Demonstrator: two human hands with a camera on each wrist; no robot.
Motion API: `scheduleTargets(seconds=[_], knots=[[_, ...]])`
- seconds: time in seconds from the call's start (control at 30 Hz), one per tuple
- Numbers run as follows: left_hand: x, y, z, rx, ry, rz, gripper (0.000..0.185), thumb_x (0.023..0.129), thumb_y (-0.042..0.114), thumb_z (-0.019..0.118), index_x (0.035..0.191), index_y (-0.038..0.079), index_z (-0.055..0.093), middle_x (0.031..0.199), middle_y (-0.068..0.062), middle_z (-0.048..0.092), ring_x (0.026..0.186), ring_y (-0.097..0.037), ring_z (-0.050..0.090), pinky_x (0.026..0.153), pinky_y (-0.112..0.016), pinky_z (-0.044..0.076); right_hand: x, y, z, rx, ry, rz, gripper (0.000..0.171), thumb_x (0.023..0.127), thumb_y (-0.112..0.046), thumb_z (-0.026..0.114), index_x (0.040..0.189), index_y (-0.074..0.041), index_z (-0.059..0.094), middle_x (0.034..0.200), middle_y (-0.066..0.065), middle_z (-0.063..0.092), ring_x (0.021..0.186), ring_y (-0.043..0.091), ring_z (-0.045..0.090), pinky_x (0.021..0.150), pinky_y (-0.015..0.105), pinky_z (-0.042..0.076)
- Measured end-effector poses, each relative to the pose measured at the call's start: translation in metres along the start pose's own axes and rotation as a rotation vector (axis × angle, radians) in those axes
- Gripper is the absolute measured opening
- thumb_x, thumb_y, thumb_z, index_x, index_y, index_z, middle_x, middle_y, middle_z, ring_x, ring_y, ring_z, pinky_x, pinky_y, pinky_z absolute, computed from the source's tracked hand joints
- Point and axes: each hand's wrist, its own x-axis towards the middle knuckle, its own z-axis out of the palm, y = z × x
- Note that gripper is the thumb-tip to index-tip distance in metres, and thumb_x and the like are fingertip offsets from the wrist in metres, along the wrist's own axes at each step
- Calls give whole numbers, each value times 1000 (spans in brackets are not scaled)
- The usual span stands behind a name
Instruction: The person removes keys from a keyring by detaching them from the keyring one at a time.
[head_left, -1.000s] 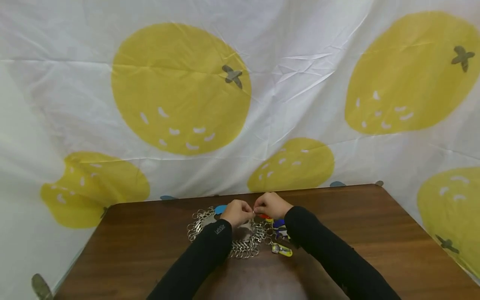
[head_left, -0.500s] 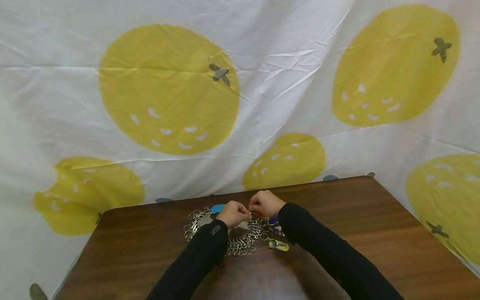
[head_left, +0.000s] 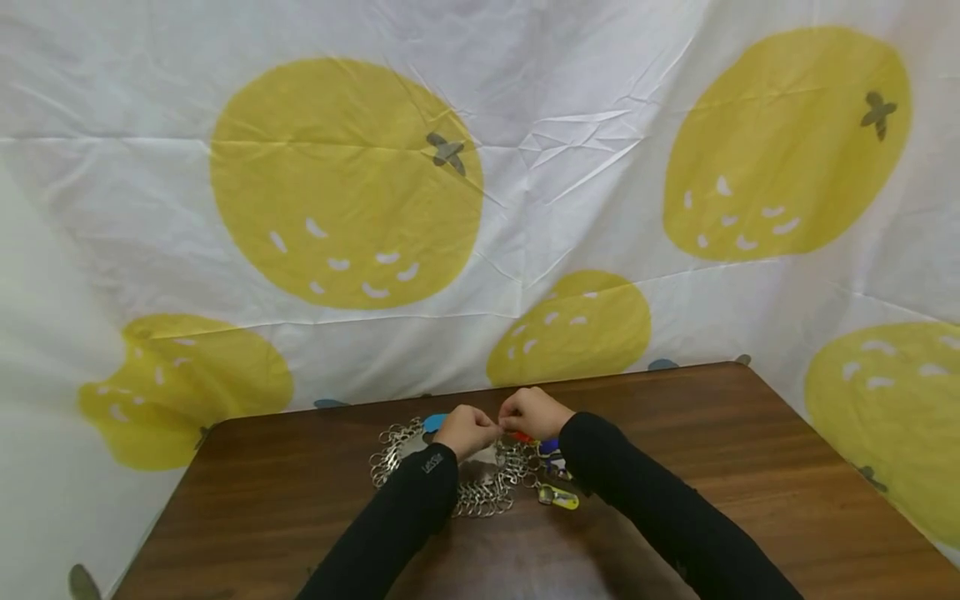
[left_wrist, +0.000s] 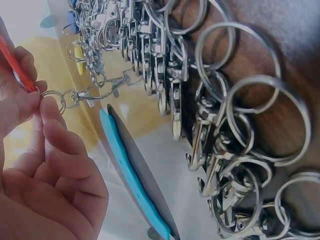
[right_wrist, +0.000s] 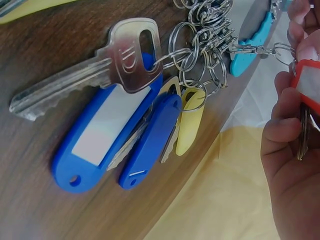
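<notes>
While both hands meet over the pile of key rings (head_left: 450, 475) on the bench (head_left: 750, 467), the left hand (head_left: 465, 430) pinches a small split ring (left_wrist: 52, 97) on a clasp chain. At its 3 o'clock the right hand (head_left: 528, 412) curls round a red key tag (right_wrist: 309, 85). Blue tagged keys (right_wrist: 112, 135) lie at the pile's 3 o'clock.

Soft, even light is filling all views; tabletop (head_left: 750, 467) is showing faint glare at 6 o'clock; wrist cams are blurring close-up edges.
</notes>
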Motion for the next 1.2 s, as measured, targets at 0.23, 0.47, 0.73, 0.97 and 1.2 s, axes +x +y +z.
scheduleTargets(seconds=[0.23,0.47,0.73,0.97,1.2], knots=[[-3,0,1,23,-14,24,21,89,19,64,89,0,73,88,-9,70,64,-14,52,59,-26,40,-2,1,3,-10,4,-8,12,91,-13,62,91,-11,74,87,3,72,74,8,62,69,22,49],[3,-2,4,42,-31,60,14,89,17,65,87,5,72,95,-11,69,66,-15,53,59,-27,41,-5,-1,1,-7,-4,18,11,91,-14,63,90,-12,74,87,2,72,76,11,64,71,24,49],[7,-4,6,33,-47,73,13,89,18,66,84,6,69,91,-9,67,72,-16,55,62,-28,43,-7,-3,-3,-21,-4,30,11,91,-14,63,90,-11,74,86,2,72,74,8,62,69,22,48],[9,-7,7,-10,-66,25,23,90,25,64,90,4,74,93,-9,70,72,-19,59,60,-28,43,-8,-3,-2,-18,-22,23,13,92,-12,60,90,-12,73,86,2,71,71,6,59,68,21,47],[10,-5,6,21,-41,3,23,90,26,65,91,5,74,93,-9,70,75,-18,60,65,-30,46,-5,-2,-3,-53,-13,-9,13,92,-12,61,92,-11,74,89,2,73,80,11,66,73,22,50]])
